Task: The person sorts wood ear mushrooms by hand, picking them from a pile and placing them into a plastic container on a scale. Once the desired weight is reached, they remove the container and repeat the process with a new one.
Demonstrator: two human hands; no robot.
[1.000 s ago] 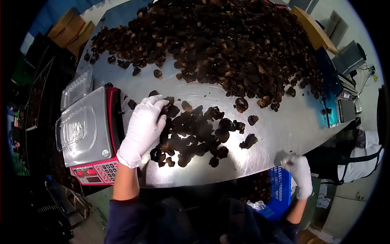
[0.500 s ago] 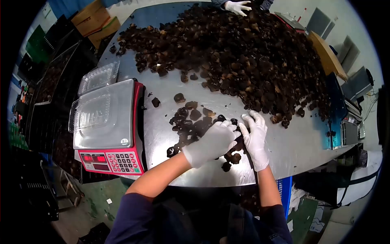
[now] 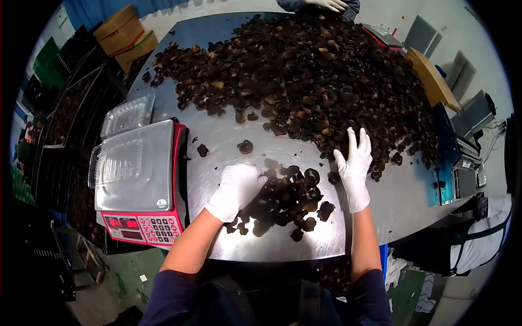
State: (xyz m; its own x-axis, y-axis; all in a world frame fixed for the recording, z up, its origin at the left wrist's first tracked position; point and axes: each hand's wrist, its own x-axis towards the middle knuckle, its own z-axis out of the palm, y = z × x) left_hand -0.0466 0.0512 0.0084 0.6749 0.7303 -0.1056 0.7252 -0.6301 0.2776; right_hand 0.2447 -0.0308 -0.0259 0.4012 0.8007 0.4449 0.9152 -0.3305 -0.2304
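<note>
A small heap of dark brown wood ear mushrooms (image 3: 288,198) lies on the metal table near my body. My left hand (image 3: 235,190), in a white glove, is at the heap's left side with its fingers curled in; whatever is inside them is hidden. On the other side, my gloved right hand (image 3: 356,165) has its fingers stretched out and apart at the near edge of a large mushroom pile (image 3: 304,81). A loose mushroom (image 3: 333,177) sits just left of this hand. Another single mushroom (image 3: 245,146) lies above my left hand.
On the left stands a red scale (image 3: 142,228) with a clear plastic container (image 3: 122,163) on its plate. A second clear container (image 3: 128,115) is behind it. Across the table is another person's gloved hand (image 3: 329,5). A cardboard box (image 3: 432,79) stands at the right edge.
My left hand has moved left, off the middle of the small heap. My right hand has gone forward and right, its fingers spreading. The small heap looks more gathered, and the view has tilted slightly.
</note>
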